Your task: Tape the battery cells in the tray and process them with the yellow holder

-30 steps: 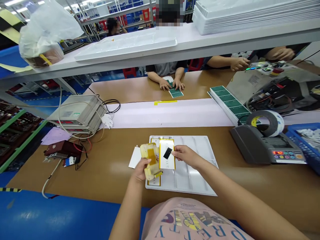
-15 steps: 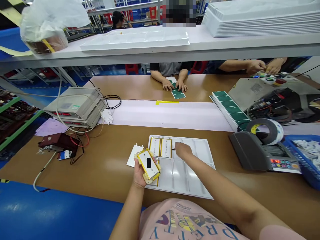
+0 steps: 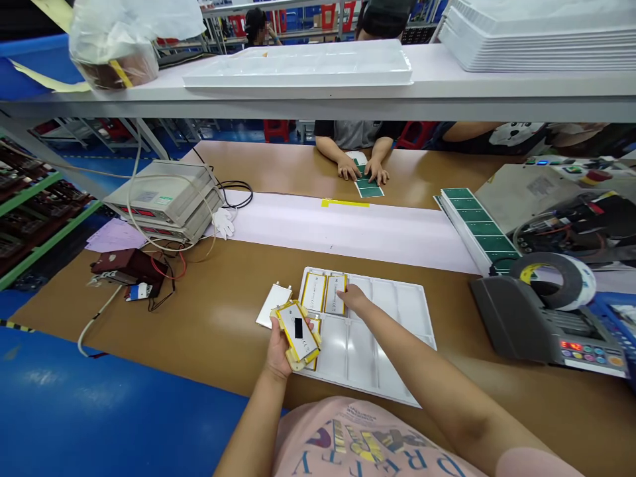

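Visibly, the left hand point(image 3: 278, 351) grips a black-labelled battery point(image 3: 304, 334).

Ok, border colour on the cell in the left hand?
Yellow: the cell has a yellow border, clearest in the head view.

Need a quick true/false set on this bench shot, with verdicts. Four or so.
1. The left hand holds a yellow-edged pouch cell with a black patch on it. True.
2. The right hand is holding a roll of tape. False: the right hand is at a cell in the white tray; the tape roll is at the far right, on the tape dispenser.
3. Across the bench, a co-worker's hands are on a green board. True.
4. The stack of green boards is left of the tray, beside the power units. False: the stack of green boards is on the right, behind the tape dispenser.
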A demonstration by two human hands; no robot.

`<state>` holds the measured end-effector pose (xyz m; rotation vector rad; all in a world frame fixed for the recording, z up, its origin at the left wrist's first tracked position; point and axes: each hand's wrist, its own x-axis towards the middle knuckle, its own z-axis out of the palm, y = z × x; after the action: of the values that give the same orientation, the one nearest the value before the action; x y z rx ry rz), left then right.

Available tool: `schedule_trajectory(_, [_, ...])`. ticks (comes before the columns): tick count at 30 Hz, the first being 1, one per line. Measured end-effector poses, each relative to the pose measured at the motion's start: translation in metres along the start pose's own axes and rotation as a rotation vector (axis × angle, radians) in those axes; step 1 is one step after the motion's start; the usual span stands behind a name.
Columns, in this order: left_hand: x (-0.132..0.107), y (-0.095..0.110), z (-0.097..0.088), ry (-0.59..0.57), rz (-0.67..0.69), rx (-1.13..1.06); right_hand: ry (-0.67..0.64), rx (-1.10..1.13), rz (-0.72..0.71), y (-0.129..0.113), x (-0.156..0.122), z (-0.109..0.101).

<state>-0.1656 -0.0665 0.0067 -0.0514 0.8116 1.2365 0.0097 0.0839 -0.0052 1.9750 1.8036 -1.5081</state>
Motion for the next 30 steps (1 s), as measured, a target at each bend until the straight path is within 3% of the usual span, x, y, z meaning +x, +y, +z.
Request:
schedule_trajectory(3, [0.001,-0.002,0.003,-0.029,-0.003,-0.017,-0.030,0.084,-0.028,-0.015,-0.014,-0.007])
schedule_trajectory(6, [0.002,-0.005,0.010,-0.079,0.007,-0.065,-0.162,0.156,-0.157,-0.032,-0.040,-0.013])
schedule_trajectory(10, [0.008,-0.011,0.017,-0.105,0.000,-0.102,-0.279,0.023,-0.255,-0.051,-0.082,0.003])
schedule_trajectory(13, [0.009,-0.015,0.018,-0.146,-0.027,-0.088,-0.197,-0.229,-0.249,-0.055,-0.108,0.012])
schedule_trajectory(15, [0.006,-0.015,0.019,-0.204,-0.029,-0.084,-0.061,-0.350,-0.260,-0.051,-0.120,0.007])
schedule_trajectory(18, [-0.004,-0.008,0.019,-0.290,0.001,-0.070,0.112,-0.441,-0.203,-0.031,-0.126,-0.009])
schedule_trajectory(20, [-0.012,0.002,0.018,-0.274,0.053,-0.017,0.102,-0.469,-0.112,-0.012,-0.125,-0.015])
schedule_trajectory(23, [-0.021,0.028,0.013,-0.111,0.123,0.175,-0.028,-0.470,-0.037,0.014,-0.123,-0.009])
schedule_trajectory(25, [-0.023,0.049,0.011,0.071,0.156,0.396,-0.107,-0.452,-0.035,0.024,-0.125,0.002])
schedule_trajectory(30, [-0.005,0.085,0.026,0.613,0.346,1.336,-0.163,-0.414,-0.056,0.027,-0.128,0.022])
